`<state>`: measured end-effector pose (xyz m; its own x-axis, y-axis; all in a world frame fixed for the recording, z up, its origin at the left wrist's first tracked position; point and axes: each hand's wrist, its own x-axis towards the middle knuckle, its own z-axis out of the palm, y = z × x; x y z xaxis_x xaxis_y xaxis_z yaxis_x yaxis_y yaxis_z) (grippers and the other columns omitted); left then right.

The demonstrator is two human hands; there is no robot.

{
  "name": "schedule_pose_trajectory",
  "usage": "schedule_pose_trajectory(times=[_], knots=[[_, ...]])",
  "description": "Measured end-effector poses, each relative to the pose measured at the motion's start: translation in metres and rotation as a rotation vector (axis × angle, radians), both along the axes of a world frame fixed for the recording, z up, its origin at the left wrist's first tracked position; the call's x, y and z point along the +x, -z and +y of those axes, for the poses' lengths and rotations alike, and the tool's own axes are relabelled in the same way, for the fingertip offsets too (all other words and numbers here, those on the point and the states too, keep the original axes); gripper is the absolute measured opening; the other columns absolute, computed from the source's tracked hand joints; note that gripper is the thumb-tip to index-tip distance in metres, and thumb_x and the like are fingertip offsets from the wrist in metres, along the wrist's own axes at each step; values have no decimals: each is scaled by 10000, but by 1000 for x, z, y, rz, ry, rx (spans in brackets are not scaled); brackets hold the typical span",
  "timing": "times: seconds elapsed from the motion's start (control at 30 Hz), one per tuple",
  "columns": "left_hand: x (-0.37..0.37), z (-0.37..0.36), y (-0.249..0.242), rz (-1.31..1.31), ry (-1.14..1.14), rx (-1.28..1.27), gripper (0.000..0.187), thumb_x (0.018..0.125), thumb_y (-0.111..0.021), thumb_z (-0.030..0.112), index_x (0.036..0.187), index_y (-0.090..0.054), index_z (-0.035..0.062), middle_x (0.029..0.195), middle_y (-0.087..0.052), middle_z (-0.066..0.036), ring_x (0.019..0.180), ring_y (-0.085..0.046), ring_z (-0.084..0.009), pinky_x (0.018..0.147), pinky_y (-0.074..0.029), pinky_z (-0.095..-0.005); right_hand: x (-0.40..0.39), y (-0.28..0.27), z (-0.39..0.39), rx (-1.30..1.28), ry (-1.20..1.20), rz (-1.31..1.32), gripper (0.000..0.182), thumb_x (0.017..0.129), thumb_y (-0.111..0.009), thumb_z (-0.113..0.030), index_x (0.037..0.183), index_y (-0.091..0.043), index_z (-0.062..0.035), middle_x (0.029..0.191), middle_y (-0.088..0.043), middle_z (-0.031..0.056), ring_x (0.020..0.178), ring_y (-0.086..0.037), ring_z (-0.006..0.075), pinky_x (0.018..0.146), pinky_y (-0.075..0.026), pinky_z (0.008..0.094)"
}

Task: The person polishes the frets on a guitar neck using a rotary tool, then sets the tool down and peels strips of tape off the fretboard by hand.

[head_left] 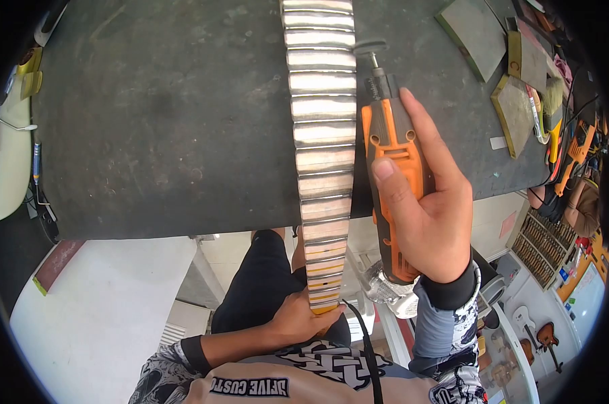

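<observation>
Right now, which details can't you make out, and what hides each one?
In the head view:
Long guitar neck with silvery frets: far end cut off by the top edge.
Orange-and-black rotary tool: grey disc at its tip, blurred.
Bare right hand: some fingers hidden by the tool.
Bare left hand: partly hidden by the neck.

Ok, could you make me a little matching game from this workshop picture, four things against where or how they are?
Things:
1. Fretted neck
2. Power tool
3. Left hand
4. White guitar

Places and states:
A. At the near end of the neck
B. Towards the picture's lower right
C. Lined crosswise with shiny metal bars
D. Orange and dark, in the right hand

Pairs: 1-C, 2-D, 3-A, 4-B
</observation>
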<state>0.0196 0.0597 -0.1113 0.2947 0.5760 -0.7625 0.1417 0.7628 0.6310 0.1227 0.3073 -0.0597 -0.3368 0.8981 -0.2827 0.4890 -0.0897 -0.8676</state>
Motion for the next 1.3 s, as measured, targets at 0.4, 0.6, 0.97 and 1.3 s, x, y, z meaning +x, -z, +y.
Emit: schedule_pose_trajectory(times=[0.4, 0.6, 0.97, 1.3], knots=[[-20, -5, 30, -690, -113, -119, 301, 835, -780, 36, 926, -494, 44, 942, -706, -121, 995, -723, -236, 810, -572, -348, 16, 8, 5, -286, 249, 329, 607, 993, -626, -126, 1541, -383, -35, 1039, -656, 21, 858, -548, 46, 779, -467, 202], [-20, -10, 39, -812, -145, -108, 321, 840, -761, -18, 930, -461, 49, 959, -684, -127, 1041, -716, -284, 836, -570, -385, 18, 8, 6, -269, 214, 300, 608, 983, -638, -126, 1533, -398, -28, 1061, -664, 35, 892, -568, 61, 821, -478, 216], [-6, -9, 23, -347, -88, -7, 316, 900, -741, 286, 1038, -710, 4, 977, -744, -141, 895, -738, -265, 823, -578, -334, 7, 2, 11, -42, 128, 130, 609, 957, -679, -94, 1510, -434, -23, 1037, -707, 73, 881, -608, 81, 818, -516, 247], [0, 2, 4, -31, -15, -53, 247, 870, -749, 217, 1016, -728, 18, 960, -760, -117, 893, -750, -242, 823, -591, -343, -3, -5, 20, -68, 24, 41, 593, 977, -621, -104, 1517, -405, 12, 1108, -679, 83, 954, -576, 90, 891, -468, 232]])
